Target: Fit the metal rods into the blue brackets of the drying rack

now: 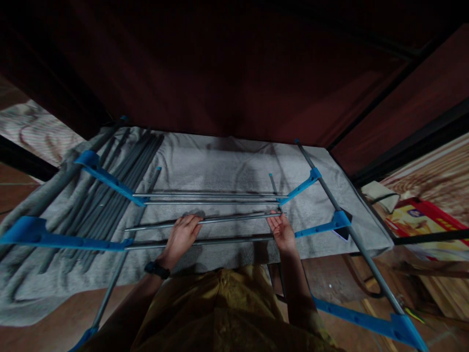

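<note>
A thin silver metal tube [234, 218] lies crosswise in front of me, slightly higher at its right end. My left hand [183, 235], with a dark band on the wrist, is closed over it left of centre. Palm up, my right hand [281, 231] grips the tube near its right end with the fingers. Around both hands stands a frame of grey tubes with blue plastic brackets [110, 185]. Two crossbars [212, 199] span the brackets behind the held tube. A thicker crossbar [234, 239] runs nearer to me, passing under my left wrist area.
Several loose grey tubes [120, 195] lie bundled at the left on a grey cloth [216, 161]. A dark flat object [344, 226] rests by the right upright. Beyond the right edge is a red and yellow package [427, 222]. A dark red panel [227, 73] rises behind.
</note>
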Motion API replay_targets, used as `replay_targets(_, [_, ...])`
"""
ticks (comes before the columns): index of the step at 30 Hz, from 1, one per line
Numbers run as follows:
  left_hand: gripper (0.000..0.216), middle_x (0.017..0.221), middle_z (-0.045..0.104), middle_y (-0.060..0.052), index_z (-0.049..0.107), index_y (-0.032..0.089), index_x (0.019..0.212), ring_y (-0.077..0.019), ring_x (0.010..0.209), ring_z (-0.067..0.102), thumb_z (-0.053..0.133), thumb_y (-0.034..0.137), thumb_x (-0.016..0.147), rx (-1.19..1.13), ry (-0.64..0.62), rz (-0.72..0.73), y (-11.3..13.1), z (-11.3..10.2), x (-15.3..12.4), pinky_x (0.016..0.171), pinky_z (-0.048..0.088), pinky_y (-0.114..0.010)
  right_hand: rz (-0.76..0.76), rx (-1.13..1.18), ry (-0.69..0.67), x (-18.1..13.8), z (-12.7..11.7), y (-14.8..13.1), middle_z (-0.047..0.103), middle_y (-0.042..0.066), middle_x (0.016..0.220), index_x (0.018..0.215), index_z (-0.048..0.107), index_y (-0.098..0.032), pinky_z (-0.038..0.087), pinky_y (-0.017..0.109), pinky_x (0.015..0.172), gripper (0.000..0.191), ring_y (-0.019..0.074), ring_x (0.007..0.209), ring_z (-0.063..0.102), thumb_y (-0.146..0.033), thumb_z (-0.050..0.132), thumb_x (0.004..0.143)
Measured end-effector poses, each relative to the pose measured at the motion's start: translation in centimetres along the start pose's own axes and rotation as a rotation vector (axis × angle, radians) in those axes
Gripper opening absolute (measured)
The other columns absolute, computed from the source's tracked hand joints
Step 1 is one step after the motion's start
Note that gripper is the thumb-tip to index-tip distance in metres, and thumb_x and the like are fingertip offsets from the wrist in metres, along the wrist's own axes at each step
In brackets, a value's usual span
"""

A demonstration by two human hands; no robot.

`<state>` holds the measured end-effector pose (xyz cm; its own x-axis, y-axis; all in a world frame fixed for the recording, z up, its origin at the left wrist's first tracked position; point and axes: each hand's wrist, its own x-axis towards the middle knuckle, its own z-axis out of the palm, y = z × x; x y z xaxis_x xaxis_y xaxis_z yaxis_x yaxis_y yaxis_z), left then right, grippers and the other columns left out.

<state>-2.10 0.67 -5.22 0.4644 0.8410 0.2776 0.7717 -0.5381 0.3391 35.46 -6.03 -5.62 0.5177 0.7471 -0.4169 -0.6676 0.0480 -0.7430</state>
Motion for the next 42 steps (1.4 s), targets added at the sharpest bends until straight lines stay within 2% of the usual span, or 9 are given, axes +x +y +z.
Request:
replay_targets(13, [0.023, 0.101, 0.076, -0.008, 0.071, 0.022, 0.107, -0.0257, 0.097, 0.07, 0.05, 0.031, 0.105, -0.036, -0.062, -0.004, 0.9, -0.5, -0.2, 0.09, 0.053, -0.041, -0.009, -0.045, -0.018, 0.5, -1.2, 0.1, 0.078, 0.002, 0.098, 0.092, 0.067, -0.025, 0.064, 0.036, 0.096, 0.015, 0.0159, 0.096, 0.077, -0.04, 0.071, 0.092])
replay_targets(20, [0.024, 0.105, 0.074, -0.01, 0.072, 0.021, 0.111, -0.0261, 0.099, 0.069, 0.049, 0.027, 0.105, -0.02, -0.11, -0.016, 1.1, -0.7, -0.2, 0.094, 0.052, -0.042, 0.032, -0.052, 0.051, 0.8, -1.1, -0.4, 0.077, 0.001, 0.093, 0.09, 0.068, -0.026, 0.066, 0.032, 0.09, 0.007, 0.0142, 0.089, 0.076, -0.033, 0.067, 0.093])
replay_targets(27, [0.027, 0.112, 0.074, -0.011, 0.068, 0.02, 0.123, -0.0262, 0.103, 0.067, 0.049, 0.022, 0.104, 0.0, -0.158, -0.03, 1.5, -1.0, -0.2, 0.099, 0.05, -0.043, 0.051, -0.041, 0.121, 1.2, -1.2, -0.8, 0.075, 0.001, 0.085, 0.082, 0.066, -0.026, 0.066, 0.029, 0.082, 0.016, 0.0124, 0.081, 0.074, -0.032, 0.063, 0.096])
replay_targets(32, [0.026, 0.11, 0.072, -0.011, 0.067, 0.019, 0.122, -0.0249, 0.102, 0.066, 0.047, 0.018, 0.105, 0.102, -0.199, 0.038, 2.2, -1.8, -0.1, 0.097, 0.048, -0.041, 0.079, -0.016, 0.162, 2.1, -2.0, -1.1, 0.072, -0.001, 0.078, 0.076, 0.064, -0.027, 0.067, 0.03, 0.077, 0.024, 0.0116, 0.074, 0.073, -0.031, 0.059, 0.098])
replay_targets(35, [0.026, 0.108, 0.071, -0.011, 0.066, 0.018, 0.119, -0.0239, 0.102, 0.066, 0.046, 0.015, 0.105, 0.164, -0.215, 0.101, 2.5, -2.2, 0.0, 0.096, 0.047, -0.039, 0.099, -0.026, 0.196, 2.4, -2.3, -1.2, 0.071, -0.001, 0.076, 0.075, 0.064, -0.027, 0.067, 0.032, 0.083, 0.024, 0.0112, 0.072, 0.073, -0.03, 0.059, 0.098])
replay_targets(38, [0.025, 0.107, 0.07, -0.01, 0.067, 0.017, 0.114, -0.0235, 0.102, 0.065, 0.045, 0.012, 0.104, 0.205, -0.241, 0.135, 2.7, -2.4, 0.1, 0.095, 0.046, -0.038, 0.074, -0.057, 0.214, 2.1, -2.2, -1.1, 0.073, 0.003, 0.084, 0.074, 0.065, -0.032, 0.064, 0.038, 0.097, 0.024, 0.0137, 0.08, 0.076, -0.03, 0.058, 0.097])
replay_targets(42, [0.024, 0.106, 0.069, -0.01, 0.068, 0.017, 0.108, -0.0229, 0.1, 0.064, 0.046, 0.011, 0.104, 0.236, -0.281, 0.165, 2.7, -2.3, 0.3, 0.096, 0.045, -0.038, 0.013, -0.111, 0.195, 1.5, -1.7, -0.8, 0.075, 0.012, 0.121, 0.076, 0.07, -0.037, 0.055, 0.035, 0.11, 0.022, 0.0167, 0.115, 0.074, -0.029, 0.06, 0.094])
